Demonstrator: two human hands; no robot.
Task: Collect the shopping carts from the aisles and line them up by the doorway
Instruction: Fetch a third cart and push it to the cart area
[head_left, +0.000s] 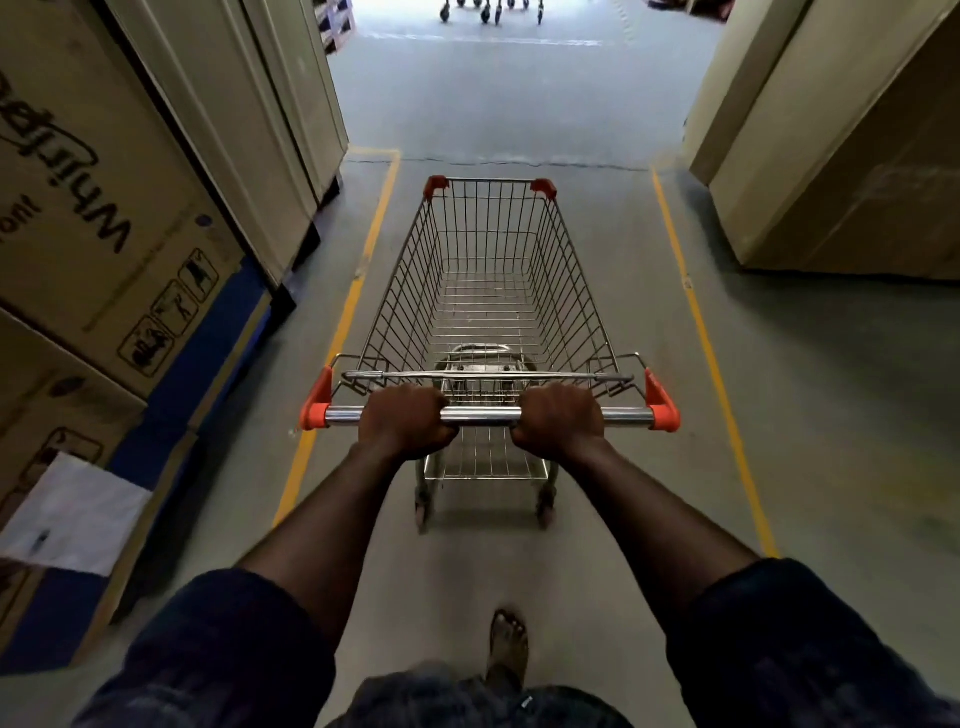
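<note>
Your L hand (405, 419) & R hand (558, 419) both grip the cart (488, 291) handle (480, 415), fingers wrapped round it. Boxes (93, 218) on your left.

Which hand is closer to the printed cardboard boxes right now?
Left. The left hand grips the cart handle on the side toward the boxes; the right hand grips it farther from them.

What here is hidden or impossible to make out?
Head view:
far carts: only wheels show; the top edge cuts off the rest.
front wheels of the shopping cart: hidden under its basket.
cardboard box lettering: cut by the left edge.
fingertips of left hand and right hand: wrapped under the handle.
</note>
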